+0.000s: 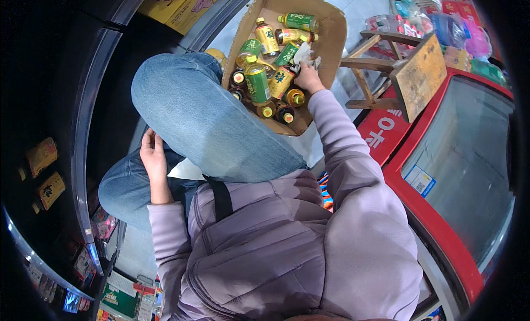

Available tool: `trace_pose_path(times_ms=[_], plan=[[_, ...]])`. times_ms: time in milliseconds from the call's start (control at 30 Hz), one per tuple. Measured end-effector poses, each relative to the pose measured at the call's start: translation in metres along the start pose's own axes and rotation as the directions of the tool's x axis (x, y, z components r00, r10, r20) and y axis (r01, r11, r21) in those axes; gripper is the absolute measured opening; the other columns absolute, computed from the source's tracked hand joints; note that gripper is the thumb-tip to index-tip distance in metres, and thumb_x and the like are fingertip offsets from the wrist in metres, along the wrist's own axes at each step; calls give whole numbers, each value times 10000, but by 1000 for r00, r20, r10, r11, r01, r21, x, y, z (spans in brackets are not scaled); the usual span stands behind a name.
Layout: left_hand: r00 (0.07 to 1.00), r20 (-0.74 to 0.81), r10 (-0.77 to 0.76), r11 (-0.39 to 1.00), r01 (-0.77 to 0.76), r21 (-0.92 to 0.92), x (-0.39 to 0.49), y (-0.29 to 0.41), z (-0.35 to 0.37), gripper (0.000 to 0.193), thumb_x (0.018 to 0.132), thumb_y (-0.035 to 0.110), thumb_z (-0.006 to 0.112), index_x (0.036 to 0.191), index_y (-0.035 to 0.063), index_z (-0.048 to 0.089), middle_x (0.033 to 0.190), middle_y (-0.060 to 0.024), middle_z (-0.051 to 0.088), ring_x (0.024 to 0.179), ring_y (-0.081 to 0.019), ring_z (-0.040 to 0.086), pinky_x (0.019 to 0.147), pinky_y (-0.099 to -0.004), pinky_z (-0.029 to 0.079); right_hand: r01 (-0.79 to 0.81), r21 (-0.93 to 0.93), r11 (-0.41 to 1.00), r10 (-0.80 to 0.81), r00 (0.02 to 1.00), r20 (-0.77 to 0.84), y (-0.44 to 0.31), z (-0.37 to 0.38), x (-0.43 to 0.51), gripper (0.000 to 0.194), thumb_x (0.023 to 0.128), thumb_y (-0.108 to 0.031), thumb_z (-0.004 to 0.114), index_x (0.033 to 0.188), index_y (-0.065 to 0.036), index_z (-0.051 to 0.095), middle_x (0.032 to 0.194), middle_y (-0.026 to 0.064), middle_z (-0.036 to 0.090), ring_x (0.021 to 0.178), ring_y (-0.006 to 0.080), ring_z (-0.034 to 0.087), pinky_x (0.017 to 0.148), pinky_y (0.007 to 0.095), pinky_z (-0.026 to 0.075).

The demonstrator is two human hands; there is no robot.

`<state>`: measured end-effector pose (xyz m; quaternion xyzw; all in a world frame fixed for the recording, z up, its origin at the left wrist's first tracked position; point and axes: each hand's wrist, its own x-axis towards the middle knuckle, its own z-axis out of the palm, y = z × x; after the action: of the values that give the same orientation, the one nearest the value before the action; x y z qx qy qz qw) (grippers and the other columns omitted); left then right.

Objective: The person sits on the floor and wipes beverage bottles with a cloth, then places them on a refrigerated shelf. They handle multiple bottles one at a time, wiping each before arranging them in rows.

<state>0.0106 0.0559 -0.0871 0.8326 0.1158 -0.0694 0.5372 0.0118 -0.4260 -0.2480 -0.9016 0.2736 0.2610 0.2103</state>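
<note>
An open cardboard box [331, 35] holds several drink bottles, some with green labels and some with yellow. My right hand [308, 77] reaches into the box at its right side, with a crumpled white tissue or cloth [304, 53] at its fingers. Beside that hand lies a yellow-labelled bottle [282, 81]. A green-labelled bottle [257, 82] leans near the middle, and another yellow-labelled bottle [267, 38] lies farther up. My left hand [154, 155] is beside my bent knee, fingers slightly curled and partly hidden by the jeans; nothing shows in it.
A wooden stool [420, 76] lies tipped on a red chest freezer [447, 155] at the right. Wrapped bottles [451, 29] are piled behind it. Dark shelving with a metal edge [80, 134] stands at the left, a yellow carton [182, 8] at the top.
</note>
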Motion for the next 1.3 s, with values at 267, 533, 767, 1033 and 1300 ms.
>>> trace_pose_path(times_ms=[267, 533, 767, 1033, 1300], plan=[[990, 73, -122, 992, 120, 26, 1, 8, 15, 275, 934, 71, 608, 1171, -67, 593, 1126, -114, 671, 1005, -167, 620, 896, -287, 485, -91, 261, 961, 149, 966, -212, 2, 16, -4, 370, 850, -190, 619, 1191, -56, 571, 1071, 261, 662, 1012, 435, 631, 888, 500, 500], [987, 148, -70, 990, 51, 129, -7, 11, 22, 271, 917, 77, 598, 1164, -27, 632, 1036, -121, 699, 914, -158, 644, 835, -283, 502, 75, 502, 862, -72, 997, -26, 21, 13, 52, 740, 808, -458, 667, 1328, 52, 539, 1295, 284, 585, 1228, 370, 558, 1055, 399, 410], [996, 61, 67, 990, -74, 122, -18, 20, 30, 282, 932, 161, 617, 1165, 1, 635, 1045, -137, 710, 962, -217, 688, 830, -314, 527, 149, 532, 834, -176, 984, 0, 50, 56, 128, 587, 766, -138, 805, 1271, 49, 571, 1228, 173, 638, 1120, 283, 607, 974, 379, 480], [996, 14, 88, 994, -87, -60, -14, 27, 26, 284, 950, 149, 614, 1192, 2, 634, 1092, -120, 713, 1028, -200, 680, 888, -331, 523, 431, 259, 865, -281, 842, -461, 6, 13, -6, 354, 678, -68, 750, 1024, -25, 689, 987, 189, 680, 989, 351, 619, 907, 424, 473], [964, -3, 265, 938, -258, -231, -34, 52, 11, 285, 928, 141, 640, 1179, 6, 647, 1122, -123, 675, 1023, -220, 663, 940, -349, 496, 740, -169, 651, -523, 277, -806, -94, -172, -163, 417, 659, 41, 762, 1066, -24, 700, 1041, 163, 704, 967, 294, 661, 901, 378, 493]])
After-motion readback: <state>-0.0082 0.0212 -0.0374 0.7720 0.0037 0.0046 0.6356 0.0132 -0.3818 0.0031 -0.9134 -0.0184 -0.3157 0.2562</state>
